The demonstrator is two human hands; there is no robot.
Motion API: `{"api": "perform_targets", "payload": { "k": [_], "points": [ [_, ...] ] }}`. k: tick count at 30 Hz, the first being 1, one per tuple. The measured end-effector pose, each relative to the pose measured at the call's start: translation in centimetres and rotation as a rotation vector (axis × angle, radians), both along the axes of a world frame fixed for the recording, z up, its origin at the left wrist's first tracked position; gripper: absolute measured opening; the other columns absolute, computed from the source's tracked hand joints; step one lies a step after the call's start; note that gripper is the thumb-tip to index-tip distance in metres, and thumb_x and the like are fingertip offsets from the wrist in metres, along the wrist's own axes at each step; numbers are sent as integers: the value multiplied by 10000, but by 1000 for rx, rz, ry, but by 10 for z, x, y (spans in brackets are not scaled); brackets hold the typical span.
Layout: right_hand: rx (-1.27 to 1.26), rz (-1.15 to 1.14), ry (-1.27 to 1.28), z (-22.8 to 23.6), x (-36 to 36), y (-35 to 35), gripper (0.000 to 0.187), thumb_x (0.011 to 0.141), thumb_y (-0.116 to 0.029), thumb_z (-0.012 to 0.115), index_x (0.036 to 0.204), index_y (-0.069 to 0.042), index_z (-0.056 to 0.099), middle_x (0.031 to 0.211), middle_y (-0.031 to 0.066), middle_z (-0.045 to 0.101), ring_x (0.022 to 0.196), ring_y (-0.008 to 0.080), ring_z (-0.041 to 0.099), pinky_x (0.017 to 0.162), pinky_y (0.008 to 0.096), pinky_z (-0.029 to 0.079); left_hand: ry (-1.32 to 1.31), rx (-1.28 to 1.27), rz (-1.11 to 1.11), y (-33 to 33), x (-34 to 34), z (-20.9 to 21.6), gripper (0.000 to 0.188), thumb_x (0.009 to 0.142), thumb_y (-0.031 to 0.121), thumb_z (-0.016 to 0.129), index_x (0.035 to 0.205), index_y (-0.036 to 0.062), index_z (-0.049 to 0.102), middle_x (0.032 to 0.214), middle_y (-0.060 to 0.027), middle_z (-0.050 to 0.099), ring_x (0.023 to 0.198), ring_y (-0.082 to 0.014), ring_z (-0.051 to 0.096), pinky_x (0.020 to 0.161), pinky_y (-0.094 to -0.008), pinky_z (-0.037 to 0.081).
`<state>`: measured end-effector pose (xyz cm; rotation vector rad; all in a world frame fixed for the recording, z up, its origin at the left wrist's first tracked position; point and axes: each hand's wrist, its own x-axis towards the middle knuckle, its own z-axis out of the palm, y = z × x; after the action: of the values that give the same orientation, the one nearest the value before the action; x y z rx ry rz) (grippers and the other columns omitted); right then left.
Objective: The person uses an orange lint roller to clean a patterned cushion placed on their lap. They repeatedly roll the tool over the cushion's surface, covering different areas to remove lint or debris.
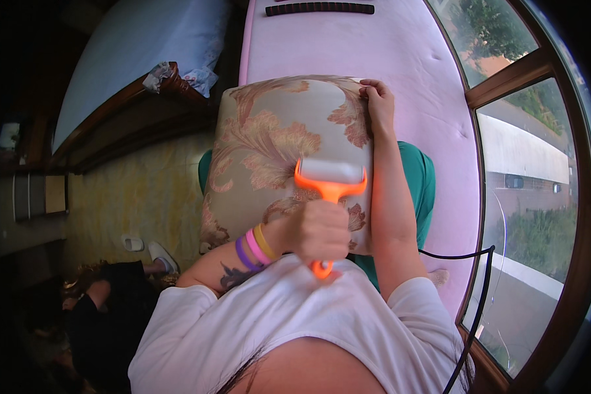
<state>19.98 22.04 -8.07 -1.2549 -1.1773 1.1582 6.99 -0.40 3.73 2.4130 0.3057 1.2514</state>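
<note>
With left hand (pixel 322 230), grips orange-handled roller (pixel 331 188) in fist, over or on middle of patterned cushion (pixel 262 144); cannot tell which. With right hand (pixel 378 102), touches cushion's far right corner; cannot tell whether pinching or resting.

A long, pale pink padded bench (pixel 427 98) with a soft, dimpled cover runs beside the window. On it, near the far edge, lies 1 slim black rod with reddish bands (pixel 320 8), set crosswise. 1 bare foot (pixel 440 277) rests on its right side. A beige, square cushion with rose-brown leaf patterns (pixel 262 141) lies over legs in green trousers (pixel 421 190); whether it touches the bench is hidden. On the yellowish, marbled tile floor (pixel 118 197), at left, sits 1 white slipper (pixel 132 243).
</note>
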Motion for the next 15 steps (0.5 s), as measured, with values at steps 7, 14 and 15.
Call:
{"api": "perform_targets", "payload": {
  "k": [7,14,15],
  "points": [
    [-32,1,90,-2,6,0,222,812,-80,464,945,-12,629,806,66,617,765,124,574,715,240,450,-58,-81,250,88,-3,-14,207,506,144,664,571,101,472,594,-43,474,588,-240,485,564,-349,403],
    [-48,-7,176,-2,3,3,225,792,-55,451,925,12,621,791,86,609,732,138,576,685,258,465,61,-44,511,188,-11,-40,199,593,140,654,593,59,472,592,-80,494,579,-275,480,592,-347,419],
    [-55,-8,183,-1,2,2,226,793,-53,450,928,13,619,792,86,607,730,138,576,682,258,467,87,-58,530,195,-10,-43,196,602,148,651,595,59,477,590,-82,497,578,-277,483,594,-348,420]
  ]
}}
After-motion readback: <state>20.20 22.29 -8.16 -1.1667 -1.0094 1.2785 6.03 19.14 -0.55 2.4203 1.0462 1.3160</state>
